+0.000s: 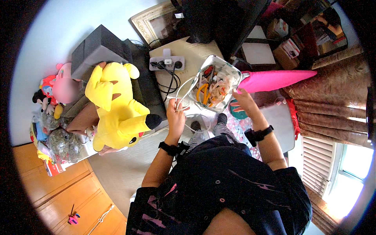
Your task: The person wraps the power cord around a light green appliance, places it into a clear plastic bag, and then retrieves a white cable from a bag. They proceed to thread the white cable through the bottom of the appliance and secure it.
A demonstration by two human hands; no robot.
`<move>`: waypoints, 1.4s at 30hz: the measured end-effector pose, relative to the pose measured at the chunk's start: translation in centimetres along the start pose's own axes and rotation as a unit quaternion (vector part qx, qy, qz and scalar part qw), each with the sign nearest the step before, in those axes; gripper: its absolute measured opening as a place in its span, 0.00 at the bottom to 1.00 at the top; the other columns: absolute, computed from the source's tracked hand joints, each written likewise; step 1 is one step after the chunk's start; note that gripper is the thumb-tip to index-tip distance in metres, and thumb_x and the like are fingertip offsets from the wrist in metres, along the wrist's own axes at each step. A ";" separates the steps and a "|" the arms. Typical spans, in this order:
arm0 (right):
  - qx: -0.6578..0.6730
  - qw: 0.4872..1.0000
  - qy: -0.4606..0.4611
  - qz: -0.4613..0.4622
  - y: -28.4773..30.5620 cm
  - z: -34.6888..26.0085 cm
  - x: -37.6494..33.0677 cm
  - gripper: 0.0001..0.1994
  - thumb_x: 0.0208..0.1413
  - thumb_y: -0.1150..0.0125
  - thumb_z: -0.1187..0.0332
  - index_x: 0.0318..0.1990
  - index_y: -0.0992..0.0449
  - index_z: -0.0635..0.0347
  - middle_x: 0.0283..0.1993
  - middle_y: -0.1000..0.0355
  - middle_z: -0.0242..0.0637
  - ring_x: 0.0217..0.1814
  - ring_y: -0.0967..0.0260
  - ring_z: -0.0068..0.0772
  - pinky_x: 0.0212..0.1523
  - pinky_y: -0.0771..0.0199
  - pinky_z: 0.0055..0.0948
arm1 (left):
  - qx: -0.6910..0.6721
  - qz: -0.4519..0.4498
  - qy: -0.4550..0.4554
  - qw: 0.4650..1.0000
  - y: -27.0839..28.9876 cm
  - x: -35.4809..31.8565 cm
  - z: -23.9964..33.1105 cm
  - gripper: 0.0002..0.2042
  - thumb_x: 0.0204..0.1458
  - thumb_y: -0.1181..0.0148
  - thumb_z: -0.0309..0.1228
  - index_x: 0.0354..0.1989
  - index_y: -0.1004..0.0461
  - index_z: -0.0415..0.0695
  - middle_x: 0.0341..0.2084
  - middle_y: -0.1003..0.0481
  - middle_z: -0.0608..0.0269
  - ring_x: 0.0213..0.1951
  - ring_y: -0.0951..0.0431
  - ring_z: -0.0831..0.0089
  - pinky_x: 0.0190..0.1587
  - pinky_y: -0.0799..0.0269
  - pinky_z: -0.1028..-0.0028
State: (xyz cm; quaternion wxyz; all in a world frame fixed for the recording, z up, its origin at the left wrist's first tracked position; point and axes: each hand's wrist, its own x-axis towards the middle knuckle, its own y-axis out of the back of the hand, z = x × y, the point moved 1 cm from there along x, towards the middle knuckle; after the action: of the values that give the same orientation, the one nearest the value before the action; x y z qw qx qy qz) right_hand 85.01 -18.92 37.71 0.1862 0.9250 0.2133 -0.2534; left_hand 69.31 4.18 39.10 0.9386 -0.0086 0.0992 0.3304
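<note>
A white fabric storage basket (194, 91) with rope handles is tilted toward me at the front of a cream-topped table. Its open mouth shows orange-handled scissors (203, 94), crumpled clear plastic and several small items I cannot make out. My left hand (176, 116) is closed around the white rope handle (181, 92), left of the basket. Close to the basket's right side is my right hand (246, 102), its fingers spread and nothing in it. Both wrists wear black bands.
A white power strip (167, 62) with plugs and black cables lies left of the basket. A large yellow plush toy (123, 105) leans out at the left. To the right are a bright pink pointed object (278, 80), a stool-like grey surface (276, 121) and brown curtains (333, 98).
</note>
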 end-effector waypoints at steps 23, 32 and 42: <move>0.371 0.925 -0.077 0.035 9.3 -1.9 -10.8 0.26 0.39 0.52 0.84 0.52 0.38 0.69 0.45 0.31 0.46 0.42 0.29 0.44 0.40 0.24 0.41 | -0.074 -0.246 0.012 0.966 -1.8 0.1 4.3 0.15 0.58 0.56 0.38 0.35 0.31 0.36 0.39 0.26 0.52 0.29 0.21 0.67 0.19 0.33 0.81; 0.419 0.899 0.048 0.114 24.4 -4.7 3.6 0.23 0.41 0.54 0.83 0.50 0.37 0.65 0.46 0.34 0.45 0.46 0.32 0.42 0.41 0.24 0.34 | -0.050 -0.181 0.061 0.980 -4.7 0.5 4.9 0.11 0.59 0.57 0.34 0.32 0.31 0.41 0.35 0.24 0.59 0.26 0.23 0.77 0.18 0.39 0.85; 0.166 0.975 0.008 0.149 27.1 -4.0 25.3 0.18 0.54 0.48 0.68 0.52 0.36 0.62 0.49 0.36 0.44 0.49 0.37 0.42 0.46 0.28 0.44 | -0.038 0.055 0.091 0.994 -7.7 -2.4 3.8 0.13 0.57 0.51 0.38 0.32 0.31 0.40 0.32 0.24 0.58 0.24 0.23 0.76 0.15 0.40 0.84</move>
State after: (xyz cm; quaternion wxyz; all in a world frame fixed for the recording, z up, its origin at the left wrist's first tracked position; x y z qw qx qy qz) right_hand 119.53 -32.25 33.50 0.0638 0.9665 0.0297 -0.2469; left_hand 73.01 -3.02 42.85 0.9049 -0.0692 0.1723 0.3830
